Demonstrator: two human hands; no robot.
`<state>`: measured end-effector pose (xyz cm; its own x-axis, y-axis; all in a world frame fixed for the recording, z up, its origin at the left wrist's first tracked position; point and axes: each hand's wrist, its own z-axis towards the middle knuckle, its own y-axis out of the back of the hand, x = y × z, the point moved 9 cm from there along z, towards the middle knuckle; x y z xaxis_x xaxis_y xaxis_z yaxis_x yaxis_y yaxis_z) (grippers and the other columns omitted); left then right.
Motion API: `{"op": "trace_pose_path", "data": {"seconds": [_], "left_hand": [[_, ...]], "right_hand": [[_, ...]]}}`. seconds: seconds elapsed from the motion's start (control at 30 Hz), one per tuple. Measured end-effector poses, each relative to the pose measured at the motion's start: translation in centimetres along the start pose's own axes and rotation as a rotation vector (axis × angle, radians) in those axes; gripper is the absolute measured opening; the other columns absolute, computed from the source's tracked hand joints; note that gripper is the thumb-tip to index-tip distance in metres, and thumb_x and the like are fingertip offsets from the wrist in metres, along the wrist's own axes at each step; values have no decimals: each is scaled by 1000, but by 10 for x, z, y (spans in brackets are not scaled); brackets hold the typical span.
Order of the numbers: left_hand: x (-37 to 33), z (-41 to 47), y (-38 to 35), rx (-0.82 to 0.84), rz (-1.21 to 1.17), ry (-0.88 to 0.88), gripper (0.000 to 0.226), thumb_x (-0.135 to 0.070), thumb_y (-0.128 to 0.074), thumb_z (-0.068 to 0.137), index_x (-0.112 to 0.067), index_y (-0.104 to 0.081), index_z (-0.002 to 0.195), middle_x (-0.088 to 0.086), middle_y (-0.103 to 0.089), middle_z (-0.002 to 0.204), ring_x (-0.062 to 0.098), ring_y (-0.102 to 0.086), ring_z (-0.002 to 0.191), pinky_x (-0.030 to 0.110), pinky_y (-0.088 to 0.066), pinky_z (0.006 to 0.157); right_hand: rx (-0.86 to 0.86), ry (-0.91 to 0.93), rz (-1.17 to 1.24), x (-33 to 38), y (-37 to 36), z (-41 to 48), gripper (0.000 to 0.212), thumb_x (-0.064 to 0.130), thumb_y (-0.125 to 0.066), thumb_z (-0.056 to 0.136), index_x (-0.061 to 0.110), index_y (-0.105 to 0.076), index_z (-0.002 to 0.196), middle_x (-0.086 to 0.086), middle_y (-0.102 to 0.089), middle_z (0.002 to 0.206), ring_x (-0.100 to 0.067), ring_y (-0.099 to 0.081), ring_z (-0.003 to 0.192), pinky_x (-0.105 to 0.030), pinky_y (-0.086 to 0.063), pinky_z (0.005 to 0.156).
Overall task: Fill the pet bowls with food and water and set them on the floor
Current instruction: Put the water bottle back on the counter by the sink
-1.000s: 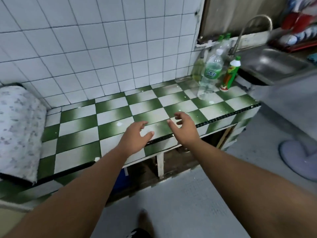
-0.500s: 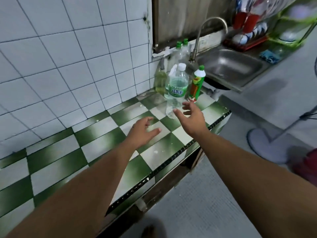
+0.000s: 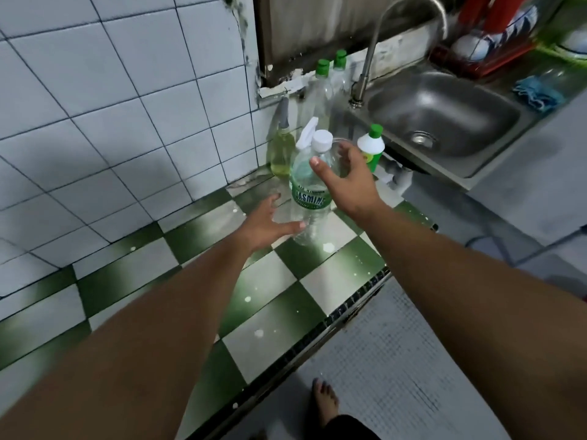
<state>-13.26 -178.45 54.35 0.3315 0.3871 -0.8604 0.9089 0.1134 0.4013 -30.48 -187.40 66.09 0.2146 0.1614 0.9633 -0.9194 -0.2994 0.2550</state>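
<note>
Water bottle (image 3: 309, 198) stands upright on the surface (image 3: 333, 281). Left hand (image 3: 265, 225) at its 8 o'clock, right hand (image 3: 347, 179) at 2, both spread.

Two hands were in view: one left hand (image 3: 263, 227) and one right hand (image 3: 346, 182). Six bottles stood on the tabletop (image 3: 317, 281):
- one water bottle (image 3: 309, 198)
- one yellow bottle (image 3: 281, 154)
- one spray bottle (image 3: 305, 136), partly hidden
- one near clear bottle (image 3: 320, 90) and one far clear bottle (image 3: 339, 73), both green-capped
- one small bottle (image 3: 372, 147) with a green cap

One sink (image 3: 444, 122), one tap (image 3: 365, 74), one blue cloth (image 3: 536, 93) and one bare foot (image 3: 324, 401) were counted.
</note>
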Motion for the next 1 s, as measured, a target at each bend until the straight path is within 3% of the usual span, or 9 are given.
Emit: {"op": "trace_pose_path", "data": {"seconds": [0.1, 0.2, 0.43, 0.7, 0.93, 1.0], "left_hand": [[-10, 26, -14, 56, -21, -11, 122, -61, -92, 55, -35, -28, 156, 2, -41, 159, 22, -41, 143, 51, -38, 116], [-20, 40, -29, 114, -100, -27, 107, -57, -95, 55, -34, -45, 146, -9, -60, 143, 14, -54, 131, 49, -43, 113], [-28, 22, -33, 131, -209, -88, 99, -50, -97, 56, -26, -51, 141, -6, -66, 136, 17, -57, 131, 49, -44, 113], [-28, -56, -21, 158, -184, -151, 92, -46, -94, 60, -20, -54, 138, -2, -69, 131, 18, -62, 126, 47, -46, 111], [-9, -142, -20, 114, -140, -173, 68, -31, -92, 73, -16, -61, 131, -1, -74, 121, 13, -69, 113, 38, -52, 103], [-1, -172, -22, 80, -136, -175, 62, -35, -92, 72, -23, -62, 125, -5, -73, 119, 11, -67, 113, 33, -51, 100]], "right_hand": [[80, 9, 26, -2, -7, 16, 82, 57, -77, 76, 18, -48, 143, -1, -57, 143, -16, -53, 133, -41, -45, 112], [129, 18, 70, -2, -11, 22, 65, 52, -76, 80, 14, -60, 131, -2, -68, 128, -16, -64, 119, -44, -53, 103], [97, 11, 73, 16, -7, 6, 55, 45, -74, 86, 7, -63, 126, -6, -72, 120, -18, -69, 111, -44, -56, 99], [46, 30, 86, 57, -16, -73, 50, 42, -73, 88, 5, -65, 120, -9, -74, 113, -21, -72, 105, -48, -56, 97], [57, 20, 117, 76, -26, -160, 52, 42, -74, 87, 5, -64, 121, -9, -74, 112, -23, -71, 106, -47, -55, 98], [95, 30, 105, 79, -32, -184, 52, 43, -73, 87, 5, -63, 122, -10, -73, 114, -23, -71, 107, -48, -55, 99]]}}
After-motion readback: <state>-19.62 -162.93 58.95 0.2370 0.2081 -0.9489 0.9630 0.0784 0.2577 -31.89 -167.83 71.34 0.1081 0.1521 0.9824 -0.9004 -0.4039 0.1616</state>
